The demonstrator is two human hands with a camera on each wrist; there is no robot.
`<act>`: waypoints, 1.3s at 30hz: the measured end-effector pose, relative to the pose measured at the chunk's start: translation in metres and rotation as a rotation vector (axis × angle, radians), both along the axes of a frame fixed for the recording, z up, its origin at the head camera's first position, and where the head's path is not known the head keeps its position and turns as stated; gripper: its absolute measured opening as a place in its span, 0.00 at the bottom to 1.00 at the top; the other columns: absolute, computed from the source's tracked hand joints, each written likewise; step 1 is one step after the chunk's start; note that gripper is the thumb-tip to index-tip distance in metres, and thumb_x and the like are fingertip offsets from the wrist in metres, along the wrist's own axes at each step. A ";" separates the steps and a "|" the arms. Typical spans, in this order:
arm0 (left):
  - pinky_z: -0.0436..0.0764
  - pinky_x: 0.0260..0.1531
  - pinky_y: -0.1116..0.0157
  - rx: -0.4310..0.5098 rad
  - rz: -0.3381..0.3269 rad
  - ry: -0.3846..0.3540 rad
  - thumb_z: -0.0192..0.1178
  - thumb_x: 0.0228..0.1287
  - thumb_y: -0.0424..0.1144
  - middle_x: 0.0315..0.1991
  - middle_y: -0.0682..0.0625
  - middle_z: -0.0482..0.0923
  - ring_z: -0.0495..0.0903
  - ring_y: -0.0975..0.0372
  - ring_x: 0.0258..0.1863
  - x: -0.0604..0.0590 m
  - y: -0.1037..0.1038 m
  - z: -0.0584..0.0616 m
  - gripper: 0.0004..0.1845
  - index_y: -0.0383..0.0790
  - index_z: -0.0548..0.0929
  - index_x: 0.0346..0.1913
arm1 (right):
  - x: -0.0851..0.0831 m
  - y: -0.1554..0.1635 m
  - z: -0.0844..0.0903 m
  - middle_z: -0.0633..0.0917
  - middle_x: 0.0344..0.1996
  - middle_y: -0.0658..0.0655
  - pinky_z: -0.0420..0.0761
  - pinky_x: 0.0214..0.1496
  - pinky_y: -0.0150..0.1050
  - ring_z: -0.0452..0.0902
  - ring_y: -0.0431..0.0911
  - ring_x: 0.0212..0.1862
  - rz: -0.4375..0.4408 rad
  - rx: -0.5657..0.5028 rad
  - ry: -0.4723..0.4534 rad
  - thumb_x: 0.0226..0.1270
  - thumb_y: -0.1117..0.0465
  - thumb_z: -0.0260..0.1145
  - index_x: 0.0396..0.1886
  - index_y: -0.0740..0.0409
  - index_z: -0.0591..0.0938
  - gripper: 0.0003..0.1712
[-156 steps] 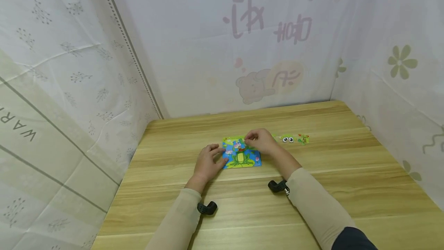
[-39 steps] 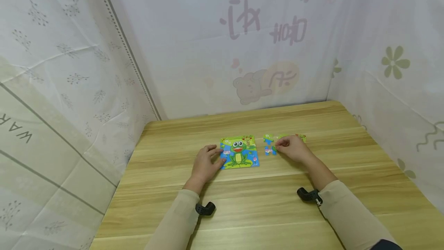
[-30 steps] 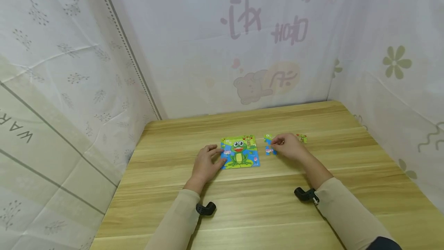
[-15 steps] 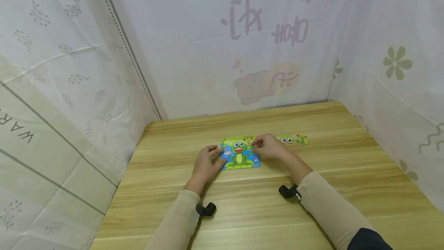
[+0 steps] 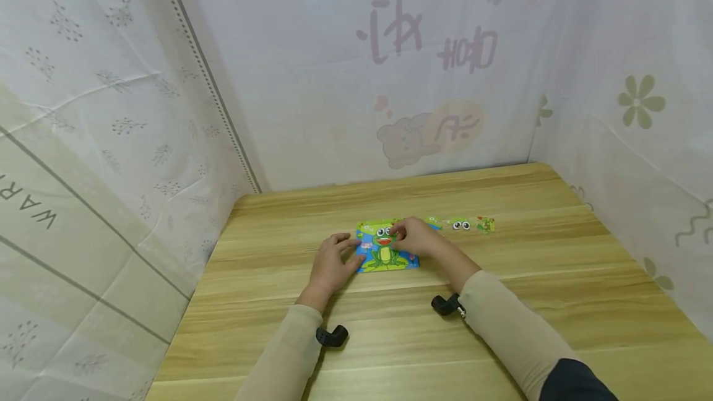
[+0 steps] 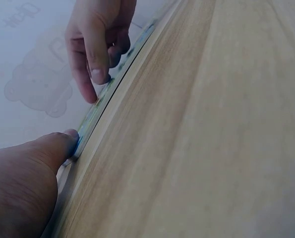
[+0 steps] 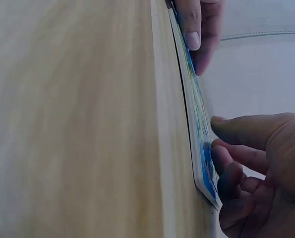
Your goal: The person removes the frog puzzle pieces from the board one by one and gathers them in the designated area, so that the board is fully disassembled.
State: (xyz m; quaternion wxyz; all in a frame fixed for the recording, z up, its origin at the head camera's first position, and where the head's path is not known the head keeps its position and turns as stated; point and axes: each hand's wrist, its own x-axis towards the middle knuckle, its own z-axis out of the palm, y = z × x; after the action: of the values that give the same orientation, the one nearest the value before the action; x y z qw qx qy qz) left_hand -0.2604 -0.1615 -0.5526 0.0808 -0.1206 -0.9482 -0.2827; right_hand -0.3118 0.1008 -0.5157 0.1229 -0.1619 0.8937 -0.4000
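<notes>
A square jigsaw puzzle board point(image 5: 385, 257) with a green frog on blue lies flat on the table. My left hand point(image 5: 332, 265) rests at its left edge, thumb and fingers spread along the side. In the left wrist view the left thumb point(image 6: 63, 148) presses on the board's edge. My right hand point(image 5: 420, 239) is over the board's right half, with bent fingers near the frog's face. The right thumb point(image 7: 241, 130) and index finger stand slightly apart at the board's surface in the right wrist view. No piece shows between them.
To the right of the board lie loose puzzle pieces: a blue and green one point(image 5: 434, 223) partly behind my right hand, one with frog eyes point(image 5: 461, 226) and one with a tree point(image 5: 487, 224). The wooden table point(image 5: 390, 339) meets hanging cloth at the back and sides.
My right hand has moved left from the loose pieces to above the board, uncovering the eyes piece. Earlier, tilted pieces lay on the board. My left hand has stayed at its edge.
</notes>
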 end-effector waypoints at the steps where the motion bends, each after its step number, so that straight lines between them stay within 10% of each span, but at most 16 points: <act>1: 0.67 0.73 0.48 0.001 0.000 -0.002 0.68 0.69 0.58 0.71 0.52 0.71 0.67 0.52 0.72 0.000 0.000 0.000 0.24 0.57 0.85 0.63 | 0.000 -0.001 0.000 0.83 0.32 0.52 0.79 0.32 0.38 0.77 0.44 0.28 -0.004 0.001 -0.002 0.66 0.59 0.76 0.56 0.56 0.87 0.19; 39: 0.68 0.72 0.48 0.010 -0.001 0.011 0.68 0.69 0.58 0.71 0.51 0.71 0.68 0.51 0.72 0.002 0.000 0.000 0.23 0.55 0.85 0.63 | -0.001 -0.004 -0.005 0.81 0.35 0.54 0.80 0.25 0.37 0.76 0.44 0.25 -0.070 -0.031 0.027 0.70 0.62 0.72 0.48 0.52 0.83 0.10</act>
State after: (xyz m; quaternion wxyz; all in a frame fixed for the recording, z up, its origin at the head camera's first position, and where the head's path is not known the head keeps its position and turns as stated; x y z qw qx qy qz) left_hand -0.2588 -0.1610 -0.5525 0.0866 -0.1220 -0.9463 -0.2867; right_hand -0.3126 0.0969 -0.5203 0.0943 -0.1377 0.8940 -0.4158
